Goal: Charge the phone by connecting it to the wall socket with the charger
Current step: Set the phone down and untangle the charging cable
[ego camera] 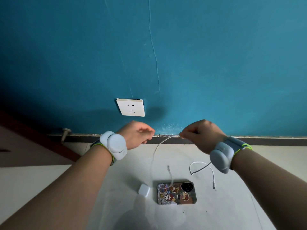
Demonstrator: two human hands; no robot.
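Note:
A white wall socket (131,107) sits low on the blue wall. On the pale floor below lies the phone (177,193), face down, in a case covered with stickers. A white charger adapter (144,190) rests just left of it. The thin white cable (153,155) rises from the adapter in an arc to my right hand (201,135), which pinches it between its fingertips. Past that hand the cable loops down to the floor, and its free plug (214,185) lies right of the phone. My left hand (137,134) hovers under the socket with fingers curled, and nothing shows in it.
A dark skirting strip (174,140) runs along the foot of the wall. A reddish-brown wooden panel (33,143) with a metal stopper (65,133) stands at the left. Both wrists carry grey strapped devices.

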